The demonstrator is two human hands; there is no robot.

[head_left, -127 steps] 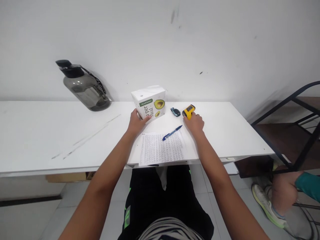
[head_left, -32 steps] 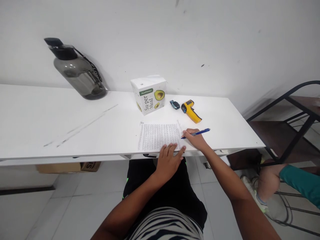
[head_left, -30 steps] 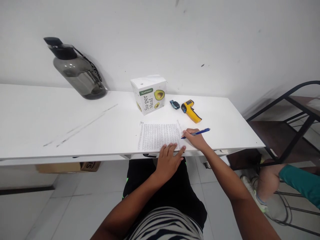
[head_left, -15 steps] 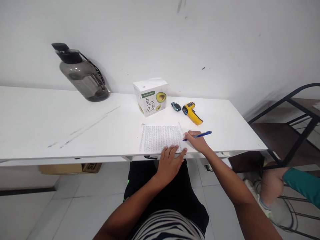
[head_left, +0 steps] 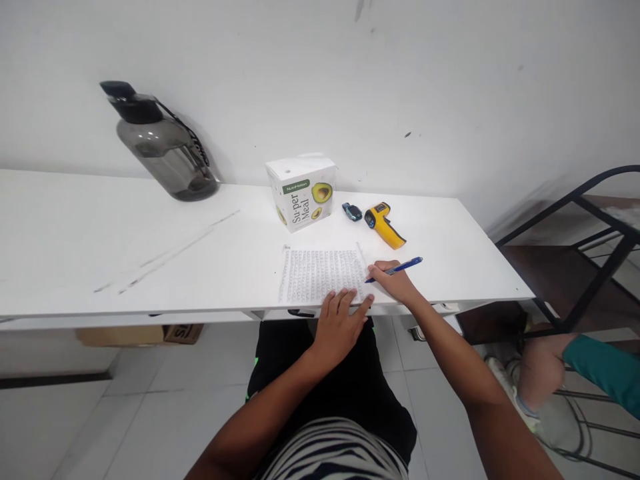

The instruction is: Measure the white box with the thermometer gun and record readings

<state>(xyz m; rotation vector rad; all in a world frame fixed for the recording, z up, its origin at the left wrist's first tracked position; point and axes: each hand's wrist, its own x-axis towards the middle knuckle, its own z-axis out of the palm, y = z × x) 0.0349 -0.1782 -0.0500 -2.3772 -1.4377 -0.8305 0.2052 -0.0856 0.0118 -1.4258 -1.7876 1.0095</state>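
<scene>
A sheet of paper covered in rows of handwriting lies at the front edge of the white table. My left hand rests across its lower edge, fingers spread and flat. In my right hand a blue pen is pinched, its tip at the right side of the sheet. Beyond the paper stands a white box with avocado pictures and the words "Su-per Meal". To the right of the box are a small dark wristwatch-like object and a yellow infrared thermometer gun lying on its side.
A large grey water bottle stands at the back left, against the wall. On the right is a dark metal-framed shelf, with another person's leg below it. A cardboard box sits under the table.
The pen has tilted slightly more upright in my right hand. My left hand stays on the sheet, and the objects on the table keep their places.
</scene>
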